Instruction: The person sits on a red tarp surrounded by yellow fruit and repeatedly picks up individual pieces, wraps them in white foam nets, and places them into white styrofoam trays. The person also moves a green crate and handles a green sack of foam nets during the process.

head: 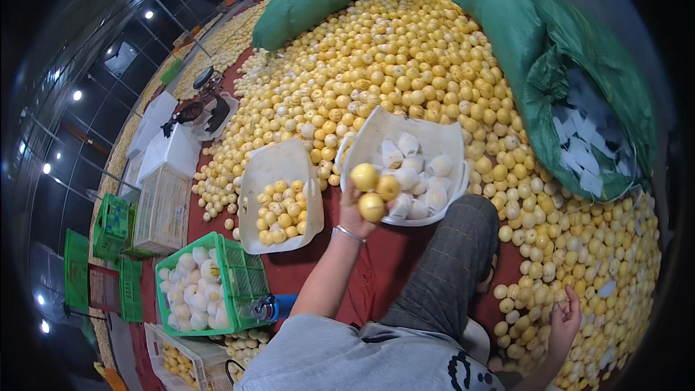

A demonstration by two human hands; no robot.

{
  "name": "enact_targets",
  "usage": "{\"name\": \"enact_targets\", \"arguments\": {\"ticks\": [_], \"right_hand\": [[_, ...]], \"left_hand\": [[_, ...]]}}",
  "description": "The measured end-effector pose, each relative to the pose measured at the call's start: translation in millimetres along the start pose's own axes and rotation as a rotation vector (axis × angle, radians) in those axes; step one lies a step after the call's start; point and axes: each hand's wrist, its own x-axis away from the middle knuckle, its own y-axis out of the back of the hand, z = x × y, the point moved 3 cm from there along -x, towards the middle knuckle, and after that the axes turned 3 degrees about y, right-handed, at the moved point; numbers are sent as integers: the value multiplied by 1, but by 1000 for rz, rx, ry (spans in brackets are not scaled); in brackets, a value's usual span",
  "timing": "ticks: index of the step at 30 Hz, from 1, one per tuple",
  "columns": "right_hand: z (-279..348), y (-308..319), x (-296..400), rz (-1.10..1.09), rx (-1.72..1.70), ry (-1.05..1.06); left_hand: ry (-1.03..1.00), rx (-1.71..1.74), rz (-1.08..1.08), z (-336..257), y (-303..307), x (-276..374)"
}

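Observation:
Three round yellow fruits [372, 205] rest in my left hand [355, 217], which wears a silver bracelet. They are held above the near left edge of a white plastic basin [462, 184] containing fruits in white foam net sleeves [412, 176]. My right hand [566, 312] is at the lower right, over the large pile of yellow fruits [554, 244]; its fingers are partly bent and no fruit shows in it. Left of the basin, a second white plastic basin [274, 165] contains bare yellow fruits [282, 209].
A green plastic crate [247, 277] of sleeved fruits and a blue bottle [283, 305] stand at lower left. An open green woven sack [521, 38] with white foam pieces lies right; another green sack [326, 0] lies atop the pile. White foam boxes [171, 155] stand left.

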Motion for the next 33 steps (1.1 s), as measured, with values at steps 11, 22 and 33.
{"name": "enact_targets", "arguments": {"ticks": [11,22,33], "right_hand": [[-26,10,4,34,191,-40],[-16,-9,-3,48,146,-75],[62,5,0,254,596,-47]], "left_hand": [[-661,51,-916,-186,209,38],[-256,17,33,-121,54,-2],[-20,-88,125,-50,12,-5]]}}
